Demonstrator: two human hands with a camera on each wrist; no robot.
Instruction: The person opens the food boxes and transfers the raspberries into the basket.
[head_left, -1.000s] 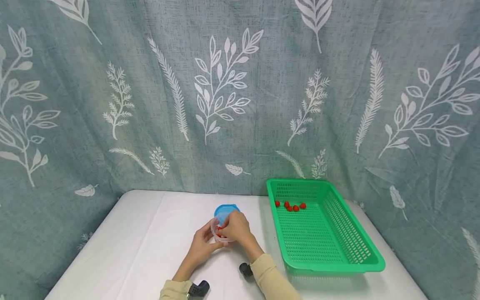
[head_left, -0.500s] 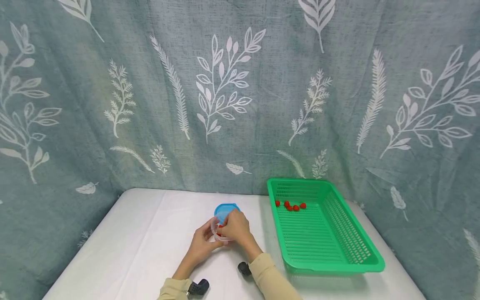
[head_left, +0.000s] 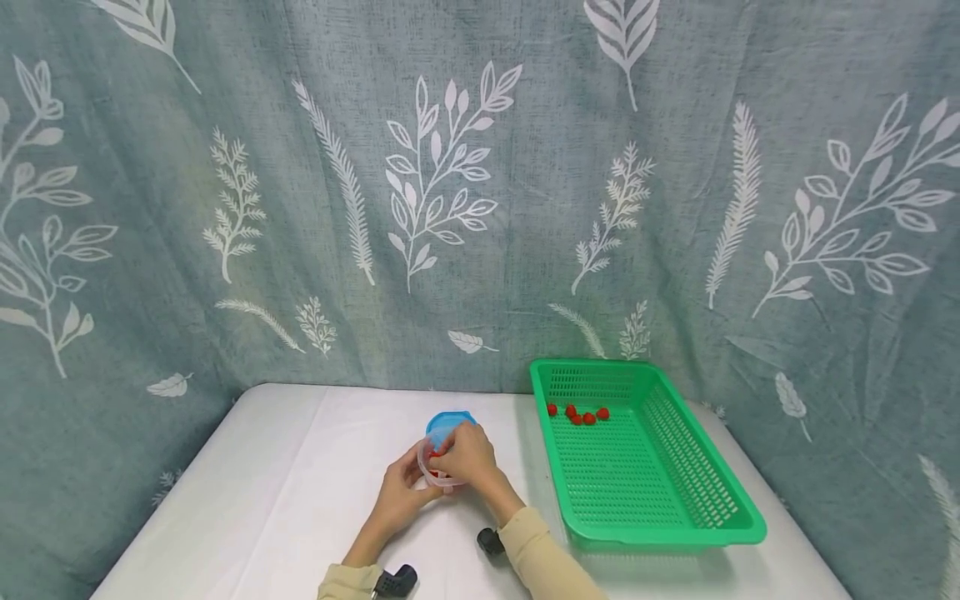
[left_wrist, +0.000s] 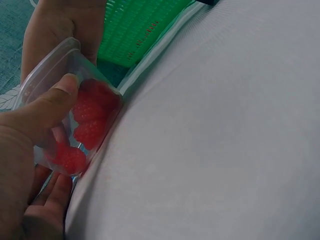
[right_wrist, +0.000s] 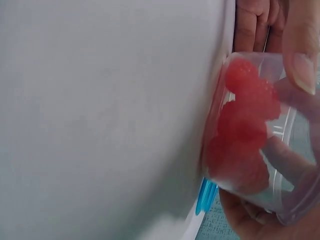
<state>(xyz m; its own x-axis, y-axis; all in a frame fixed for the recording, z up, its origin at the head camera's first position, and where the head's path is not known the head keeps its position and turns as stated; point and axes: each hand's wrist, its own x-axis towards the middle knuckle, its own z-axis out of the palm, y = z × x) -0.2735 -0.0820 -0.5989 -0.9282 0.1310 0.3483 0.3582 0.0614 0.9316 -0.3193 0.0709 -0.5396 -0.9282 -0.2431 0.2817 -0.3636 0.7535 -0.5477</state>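
My left hand (head_left: 400, 498) grips a clear plastic cup (left_wrist: 59, 56) by its side, thumb on the near wall and fingers on the far side. The cup leans, its mouth tilted up toward my right hand (head_left: 474, 457). Several red, bumpy berries (left_wrist: 92, 131) lie in the bottom of it. Right-hand fingers reach in through the mouth and touch the berries (right_wrist: 237, 132). Whether they pinch one, I cannot tell. A round blue lid (head_left: 442, 421) lies on the table just behind the cup, partly hidden by it.
To the right stands a large green slotted basket (head_left: 630, 535), with several loose red berries (head_left: 588, 418) near its far left corner. A white cloth (head_left: 300, 492) covers the table. A patterned grey-green curtain (head_left: 480, 250) hangs behind it.
Both hands stay at the cup. The right fingers shift slightly inside it, and more red shows at its mouth than half a second ago. The basket and lid have not moved.
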